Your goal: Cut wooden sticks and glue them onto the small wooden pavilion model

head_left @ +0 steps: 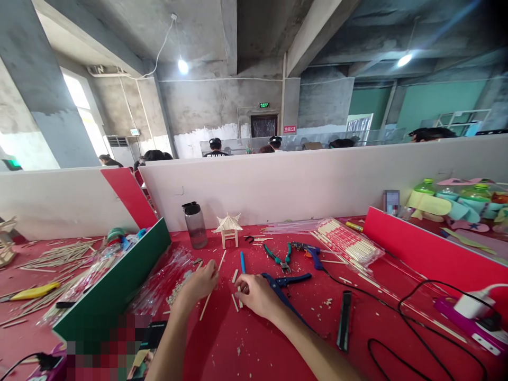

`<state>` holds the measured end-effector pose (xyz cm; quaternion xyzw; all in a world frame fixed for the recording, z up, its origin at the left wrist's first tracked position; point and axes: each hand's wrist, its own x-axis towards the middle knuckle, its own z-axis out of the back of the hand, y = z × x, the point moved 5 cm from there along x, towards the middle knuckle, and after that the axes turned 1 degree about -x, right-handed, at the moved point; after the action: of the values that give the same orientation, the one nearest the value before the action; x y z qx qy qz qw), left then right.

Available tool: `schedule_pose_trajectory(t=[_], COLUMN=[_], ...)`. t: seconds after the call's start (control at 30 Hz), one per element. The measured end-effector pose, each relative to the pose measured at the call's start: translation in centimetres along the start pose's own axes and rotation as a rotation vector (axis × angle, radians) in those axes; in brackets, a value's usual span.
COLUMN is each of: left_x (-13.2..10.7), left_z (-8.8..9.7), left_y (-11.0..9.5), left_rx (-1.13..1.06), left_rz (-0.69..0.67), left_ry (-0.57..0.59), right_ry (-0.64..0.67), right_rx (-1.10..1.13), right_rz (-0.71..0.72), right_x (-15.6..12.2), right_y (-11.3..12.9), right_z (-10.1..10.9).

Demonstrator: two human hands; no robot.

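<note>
Left hand (pixel 203 280) curled beside long stick (pixel 207 300), right hand (pixel 256 296) at short sticks (pixel 235 302); cannot tell whether gripping. Could scatter sticks or snag blue cutter (pixel 281 281) if swept sideways.

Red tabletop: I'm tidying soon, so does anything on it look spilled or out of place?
Yes: pale scraps lie scattered across the red tabletop, looking spilled rather than gathered, and crumpled plastic wrapping lies loose beside the green board.
</note>
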<state>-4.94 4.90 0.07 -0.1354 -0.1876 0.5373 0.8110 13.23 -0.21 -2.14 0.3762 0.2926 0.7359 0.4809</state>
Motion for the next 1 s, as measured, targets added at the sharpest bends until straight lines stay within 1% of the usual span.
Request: schedule_pose_trajectory(t=[0.07, 0.2, 0.37, 0.43, 0.5, 0.6, 0.73, 0.83, 0.9, 1.0], left_x=[0.3, 0.9, 0.9, 0.8, 0.7, 0.6, 0.6, 0.6, 0.6, 0.6], left_z=[-0.3, -0.2, 0.5, 0.5, 0.3, -0.1, 0.0, 0.0, -0.1, -0.5], left_y=[-0.5, -2.0, -3.0, -3.1, -3.2, -3.3, -3.5, -3.8, -3.9, -3.9], left_rx=[-0.17, -0.633, -0.911, -0.993, -1.058, -1.098, -1.086, -1.07, -1.073, -1.086], left_rz=[-0.025, -0.045, 0.035, 0.075, 0.095, 0.102, 0.105, 0.093, 0.09, 0.081], left_ry=[0.02, 0.036, -0.041, -0.046, -0.03, -0.009, -0.026, -0.033, -0.023, -0.023], right_ry=[-0.002, 0.013, 0.034, 0.028, 0.019, 0.005, -0.008, -0.019, -0.021, 0.023], right_rx=[-0.006, 0.037, 0.157, 0.19, 0.196, 0.154, 0.077, 0.071, 0.139, 0.358], right_rz=[0.0, -0.026, -0.038, -0.036, -0.035, -0.038, -0.041, -0.046, -0.043, -0.071], right_x=[-0.1, -0.1, 0.1, 0.3, 0.4, 0.4, 0.3, 0.3, 0.4, 0.6], right_y=[0.2, 0.4, 0.3, 0.1, -0.1, -0.5, -0.6, -0.5, -0.5, -0.8], right_z=[0.5, 1.2, 1.3, 1.2, 1.1, 0.8, 0.8, 1.1, 1.3, 0.8])
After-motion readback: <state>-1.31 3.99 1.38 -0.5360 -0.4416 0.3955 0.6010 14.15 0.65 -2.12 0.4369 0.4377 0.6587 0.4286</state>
